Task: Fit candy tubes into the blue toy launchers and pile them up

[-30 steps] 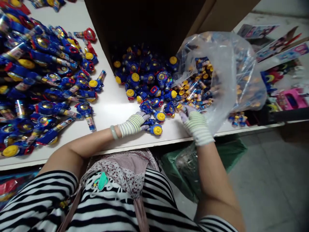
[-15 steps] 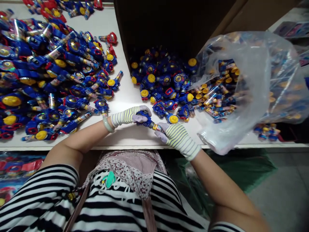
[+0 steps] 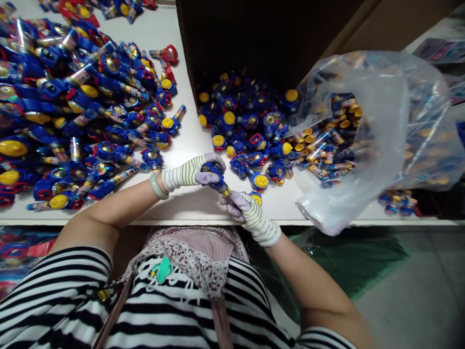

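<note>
Head view: left hand [image 3: 199, 172] is grasping a blue plastic toy [image 3: 220, 184] by its round body [image 3: 213, 167], right hand [image 3: 250, 212] is pinching its tube [image 3: 226, 193], over the white tabletop [image 3: 189, 206], likely handling light, stiff, slick-tubed, best held at the body.

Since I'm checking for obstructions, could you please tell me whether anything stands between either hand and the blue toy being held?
Only the striped gloves do; nothing else visible is in the way. The left hand holds the blue toy by its round head, and the right hand its tube.
</note>
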Available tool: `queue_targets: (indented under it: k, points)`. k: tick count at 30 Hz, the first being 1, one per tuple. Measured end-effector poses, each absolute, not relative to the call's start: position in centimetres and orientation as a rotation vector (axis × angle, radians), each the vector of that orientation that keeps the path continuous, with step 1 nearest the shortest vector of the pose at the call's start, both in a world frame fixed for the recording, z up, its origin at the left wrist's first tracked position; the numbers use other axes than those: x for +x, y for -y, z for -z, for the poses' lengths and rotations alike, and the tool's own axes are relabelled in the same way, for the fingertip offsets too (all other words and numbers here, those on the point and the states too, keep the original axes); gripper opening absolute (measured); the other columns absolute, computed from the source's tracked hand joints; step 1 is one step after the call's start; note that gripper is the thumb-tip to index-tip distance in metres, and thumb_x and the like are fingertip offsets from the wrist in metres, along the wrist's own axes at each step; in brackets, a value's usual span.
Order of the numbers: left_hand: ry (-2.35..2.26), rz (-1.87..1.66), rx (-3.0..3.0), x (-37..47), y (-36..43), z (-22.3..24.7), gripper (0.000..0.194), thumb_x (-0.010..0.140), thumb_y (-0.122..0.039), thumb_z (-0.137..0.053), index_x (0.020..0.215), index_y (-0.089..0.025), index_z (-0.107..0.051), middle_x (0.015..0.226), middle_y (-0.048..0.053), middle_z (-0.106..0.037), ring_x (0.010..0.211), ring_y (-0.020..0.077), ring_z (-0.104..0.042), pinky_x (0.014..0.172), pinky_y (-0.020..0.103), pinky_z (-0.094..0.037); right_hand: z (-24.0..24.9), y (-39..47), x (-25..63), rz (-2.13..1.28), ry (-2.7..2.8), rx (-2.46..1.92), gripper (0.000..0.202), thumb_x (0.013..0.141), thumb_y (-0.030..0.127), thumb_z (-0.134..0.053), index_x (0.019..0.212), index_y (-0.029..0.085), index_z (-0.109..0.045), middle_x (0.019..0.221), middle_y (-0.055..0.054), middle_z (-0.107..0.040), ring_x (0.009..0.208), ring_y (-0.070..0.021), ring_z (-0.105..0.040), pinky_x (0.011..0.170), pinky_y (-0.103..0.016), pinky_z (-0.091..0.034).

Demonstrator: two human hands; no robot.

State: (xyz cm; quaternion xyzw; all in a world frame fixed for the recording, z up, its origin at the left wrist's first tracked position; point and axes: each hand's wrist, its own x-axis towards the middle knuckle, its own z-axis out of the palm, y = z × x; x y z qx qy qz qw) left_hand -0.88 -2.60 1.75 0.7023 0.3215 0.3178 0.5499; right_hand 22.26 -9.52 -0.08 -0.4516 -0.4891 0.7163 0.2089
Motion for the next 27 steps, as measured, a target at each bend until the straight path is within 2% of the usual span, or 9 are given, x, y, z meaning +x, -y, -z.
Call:
queue_targets:
  k: [2,5,8,14,16,19,21,23,27]
  points:
    - [-0.789,-0.780,1.671,-0.8,2.6,-1.7,0.052,0.081,-0.059,-0.074,0.105,-0.015,-0.062,0.098,0.007,-0.066,0.085,0.0172,-0.062,0.077,0.027,-0.052,-0.3,9.1,22.4,-1.896,1.512,-1.273,0.063,0.091,0.075,-0.037,0.093,0.019,-0.065,0.053,0.004,-0.043,0.043,-0.0114,-0.032,0.044,-0.024,-0.028]
    - [-0.900,-0.792,1.670,-0.6,2.3,-1.6,0.047,0.085,-0.056,-0.072,0.103,-0.014,-0.063,0.092,0.005,-0.064,0.077,0.0145,-0.060,0.070,0.024,-0.050,-1.7,7.7,22.9,-1.284,2.070,-1.421,0.057,0.092,0.067,-0.045,0.106,0.016,-0.067,0.081,-0.009,-0.066,0.070,-0.0205,-0.058,0.065,-0.031,-0.045]
    - [-0.948,-0.778,1.673,-0.7,2.1,-1.8,0.045,0.088,-0.057,-0.067,0.099,-0.014,-0.063,0.088,0.005,-0.063,0.074,0.0142,-0.059,0.068,0.025,-0.051,-2.6,6.8,22.9,-0.955,2.347,-1.545,0.050,0.094,0.059,-0.049,0.111,0.015,-0.066,0.094,-0.014,-0.069,0.081,-0.0243,-0.061,0.073,-0.034,-0.045]
    - [-0.878,-0.797,1.733,-2.4,2.7,-3.7,0.056,0.077,-0.066,-0.074,0.103,-0.017,-0.066,0.099,0.008,-0.066,0.086,0.0203,-0.063,0.074,0.028,-0.053,-0.4,7.8,20.3,-1.994,1.776,-1.084,0.069,0.097,0.073,-0.014,0.091,0.020,-0.058,0.060,0.002,-0.048,0.045,-0.0114,-0.031,0.045,-0.024,-0.030]
    - [-0.952,-0.747,1.745,-2.9,2.5,-3.9,0.050,0.077,-0.060,-0.076,0.104,-0.019,-0.066,0.099,0.007,-0.067,0.086,0.0206,-0.063,0.073,0.028,-0.053,-0.1,7.4,19.6,-1.979,1.763,-1.086,0.071,0.099,0.070,-0.009,0.093,0.019,-0.057,0.064,0.000,-0.052,0.047,-0.0116,-0.034,0.047,-0.024,-0.033]
    - [-1.140,-0.731,1.694,-3.1,2.1,-3.3,0.043,0.080,-0.056,-0.074,0.101,-0.019,-0.065,0.085,0.004,-0.067,0.069,0.0176,-0.061,0.061,0.026,-0.050,-1.3,6.2,19.9,-1.406,2.097,-1.369,0.057,0.099,0.069,-0.032,0.103,0.018,-0.059,0.084,-0.006,-0.062,0.067,-0.0152,-0.052,0.062,-0.026,-0.041]
    - [-1.212,-0.754,1.605,-2.8,2.2,-3.0,0.043,0.081,-0.058,-0.071,0.099,-0.019,-0.064,0.072,0.001,-0.062,0.054,0.0145,-0.053,0.050,0.025,-0.044,-2.4,5.9,20.3,-1.135,2.274,-1.476,0.050,0.096,0.067,-0.047,0.103,0.018,-0.059,0.090,-0.007,-0.063,0.074,-0.0171,-0.055,0.066,-0.027,-0.041]
    - [-1.204,-0.795,1.579,-2.4,2.7,-3.0,0.043,0.080,-0.058,-0.072,0.098,-0.020,-0.065,0.072,0.002,-0.063,0.054,0.0142,-0.053,0.050,0.024,-0.044,-3.0,6.3,20.4,-1.345,2.232,-1.397,0.047,0.099,0.063,-0.045,0.094,0.019,-0.058,0.079,-0.003,-0.059,0.067,-0.0145,-0.052,0.063,-0.026,-0.040]
    - [-1.035,-0.831,1.649,-2.9,3.5,-3.8,0.044,0.078,-0.057,-0.076,0.100,-0.019,-0.067,0.093,0.006,-0.069,0.078,0.0190,-0.063,0.067,0.026,-0.053,-2.4,8.2,19.5,-2.073,1.747,-1.090,0.054,0.104,0.061,-0.024,0.088,0.020,-0.054,0.054,0.007,-0.039,0.044,-0.0095,-0.033,0.046,-0.022,-0.033]
